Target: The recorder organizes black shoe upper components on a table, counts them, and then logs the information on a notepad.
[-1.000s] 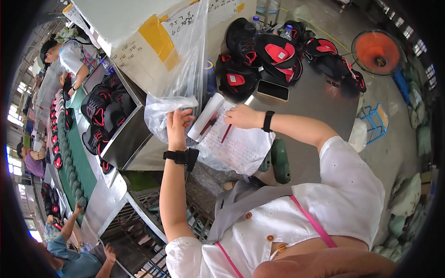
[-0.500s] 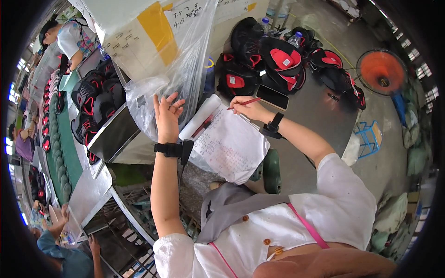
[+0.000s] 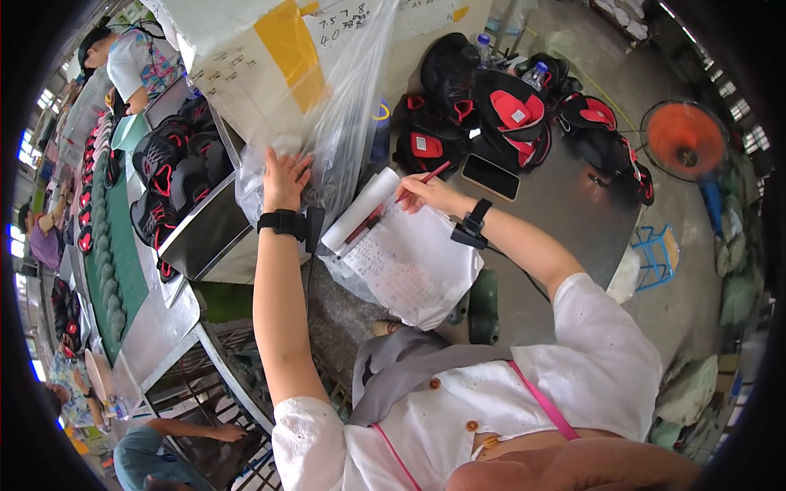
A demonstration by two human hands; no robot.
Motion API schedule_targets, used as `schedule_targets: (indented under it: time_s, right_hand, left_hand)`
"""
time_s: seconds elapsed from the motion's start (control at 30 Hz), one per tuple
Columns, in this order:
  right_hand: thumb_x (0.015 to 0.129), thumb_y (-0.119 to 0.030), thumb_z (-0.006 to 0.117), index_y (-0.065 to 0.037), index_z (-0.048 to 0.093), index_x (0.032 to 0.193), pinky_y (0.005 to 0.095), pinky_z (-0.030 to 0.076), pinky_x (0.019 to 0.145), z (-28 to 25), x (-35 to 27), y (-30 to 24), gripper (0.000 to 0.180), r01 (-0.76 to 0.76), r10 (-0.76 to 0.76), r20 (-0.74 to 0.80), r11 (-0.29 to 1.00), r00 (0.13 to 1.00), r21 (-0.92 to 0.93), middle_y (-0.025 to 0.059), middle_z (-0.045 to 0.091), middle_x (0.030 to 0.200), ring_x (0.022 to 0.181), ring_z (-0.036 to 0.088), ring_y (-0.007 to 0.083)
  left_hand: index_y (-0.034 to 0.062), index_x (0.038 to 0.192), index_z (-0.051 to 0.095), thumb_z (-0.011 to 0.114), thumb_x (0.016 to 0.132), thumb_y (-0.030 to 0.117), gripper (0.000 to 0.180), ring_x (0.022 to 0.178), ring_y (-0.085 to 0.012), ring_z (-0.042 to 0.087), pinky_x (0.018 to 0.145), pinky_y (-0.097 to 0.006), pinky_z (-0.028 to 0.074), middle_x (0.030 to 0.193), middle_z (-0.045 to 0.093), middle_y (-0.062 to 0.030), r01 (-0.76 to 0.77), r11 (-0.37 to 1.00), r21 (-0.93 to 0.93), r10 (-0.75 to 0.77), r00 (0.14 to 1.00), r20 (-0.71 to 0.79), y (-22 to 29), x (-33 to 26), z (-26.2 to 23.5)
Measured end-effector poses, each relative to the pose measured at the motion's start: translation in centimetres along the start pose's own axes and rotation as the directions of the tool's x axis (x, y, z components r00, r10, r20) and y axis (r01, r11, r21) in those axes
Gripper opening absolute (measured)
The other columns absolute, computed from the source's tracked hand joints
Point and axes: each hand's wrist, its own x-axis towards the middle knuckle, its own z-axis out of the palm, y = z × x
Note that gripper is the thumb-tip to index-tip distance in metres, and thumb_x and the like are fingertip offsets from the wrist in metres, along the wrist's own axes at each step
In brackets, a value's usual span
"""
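My left hand [image 3: 285, 178] is open with its fingers stretched out, lying against a clear plastic bag [image 3: 348, 114] that hangs down the side of a large whitish box [image 3: 233, 78]. In my right hand [image 3: 427, 195] is a red pen [image 3: 437, 171], its lower end over the upper part of a pad of paper [image 3: 422, 266]. Handwriting covers much of the top sheet, and the pad's upper pages are folded back in a roll. A dark phone [image 3: 490, 177] lies on the metal table just beyond my right hand.
Black and red shoes [image 3: 512, 110] crowd the table's far side, with more shoes [image 3: 168, 168] piled at the left. A green conveyor belt [image 3: 139, 274] runs along the left, where other people [image 3: 135, 61] work. An orange funnel-shaped container [image 3: 684, 139] and blue stool [image 3: 655, 255] stand at the right.
My left hand has moved slightly down and left, its palm now turned toward the plastic bag. My right hand has shifted a little left with the pen more upright.
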Motion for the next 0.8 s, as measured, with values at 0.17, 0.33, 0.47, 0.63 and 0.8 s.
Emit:
schedule_targets:
  time_s: [0.17,0.33,0.47,0.63,0.8]
  right_hand:
    - [0.084,-0.021,0.056,-0.004,0.056,0.083,0.0211,0.047,0.052,-0.4,0.3,0.7,0.018,-0.029,0.034,0.024,0.979,0.999,-0.202,0.0041,0.058,0.070,0.060,0.057,0.0108]
    - [0.078,-0.010,0.061,-0.001,0.055,0.084,0.0243,0.051,0.056,-2.4,-1.0,0.4,0.013,-0.015,0.033,0.097,0.983,0.995,-0.183,0.0063,0.059,0.072,0.064,0.061,0.0129]
    - [0.079,-0.009,0.059,0.000,0.055,0.084,0.0244,0.051,0.057,-1.8,-0.3,0.2,0.012,-0.022,0.055,0.134,0.972,0.989,-0.232,0.0067,0.060,0.074,0.068,0.061,0.0131]
    - [0.081,-0.010,0.057,0.000,0.054,0.084,0.0239,0.051,0.062,-1.9,-0.1,0.2,0.011,-0.036,0.081,0.224,0.979,0.971,-0.199,0.0074,0.060,0.078,0.071,0.061,0.0129]
    - [0.082,-0.012,0.055,-0.001,0.055,0.083,0.0236,0.050,0.062,-1.9,-0.4,0.4,0.011,0.008,0.031,0.198,0.981,0.980,-0.192,0.0060,0.059,0.077,0.070,0.060,0.0111]
  left_hand:
    - [-0.0088,0.122,0.036,0.043,0.089,0.044,0.062,0.094,-0.0251,0.056,0.072,-0.030,0.044,0.111,0.050,-0.0169,-0.082,0.995,-0.063,0.082,0.997,-0.010,-1.0,-0.6,-0.6]
    - [-0.0045,0.110,0.050,0.052,0.086,0.027,0.040,0.086,-0.0171,0.055,0.070,-0.028,0.044,0.101,0.055,-0.0116,-0.196,0.942,0.271,0.173,0.979,0.105,-3.4,-7.3,3.9]
    - [-0.0057,0.109,0.050,0.061,0.077,0.019,0.042,0.081,-0.0234,0.056,0.069,-0.031,0.046,0.099,0.055,-0.0139,-0.525,0.419,0.741,0.074,0.833,0.549,-9.3,-12.0,4.4]
    - [-0.0069,0.112,0.047,0.068,0.066,0.026,0.060,0.093,-0.0300,0.052,0.072,-0.035,0.047,0.120,0.044,-0.0205,-0.578,-0.074,0.812,-0.062,0.816,0.575,-13.6,-15.8,6.3]
    - [-0.0065,0.114,0.044,0.069,0.062,0.032,0.070,0.097,-0.0282,0.048,0.074,-0.035,0.048,0.131,0.033,-0.0227,-0.533,-0.285,0.797,-0.109,0.844,0.525,-13.5,-15.8,7.1]
